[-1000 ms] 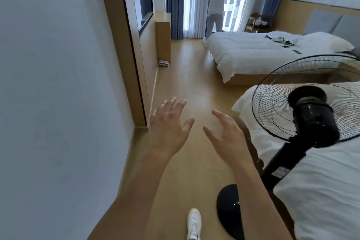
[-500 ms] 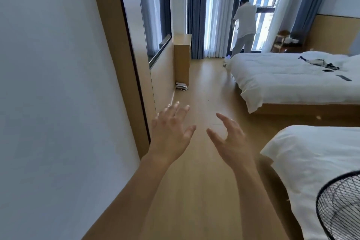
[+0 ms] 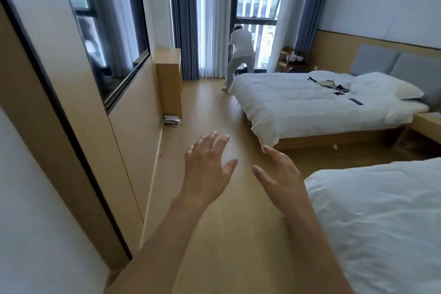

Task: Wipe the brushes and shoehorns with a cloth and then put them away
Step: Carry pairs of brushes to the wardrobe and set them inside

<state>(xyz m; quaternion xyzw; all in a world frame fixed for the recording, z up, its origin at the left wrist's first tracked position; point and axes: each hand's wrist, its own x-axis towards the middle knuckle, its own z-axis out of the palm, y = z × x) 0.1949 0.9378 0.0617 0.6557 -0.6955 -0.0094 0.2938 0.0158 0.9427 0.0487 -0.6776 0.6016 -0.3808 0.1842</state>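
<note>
We see the telephone (image 3: 172, 120) on the wooden floor (image 3: 214, 107), left of the far bed (image 3: 310, 102). Nearer than that bed, the left hand (image 3: 206, 170) and right hand (image 3: 280, 175) hover, fingers spread, holding nothing. No brushes, shoehorns or cloth show. Right of the hands lies the near bed (image 3: 381, 222).

the floor (image 3: 210, 112) is seen in light tan wood. both beds (image 3: 298, 100) are covered in plain white. the curtains (image 3: 188, 19) are shown in slate blue beside white sheers (image 3: 212, 19). the headboard (image 3: 386, 62) is padded grey on tan panelling. the person (image 3: 239, 55) is dressed in white and light grey.
</note>
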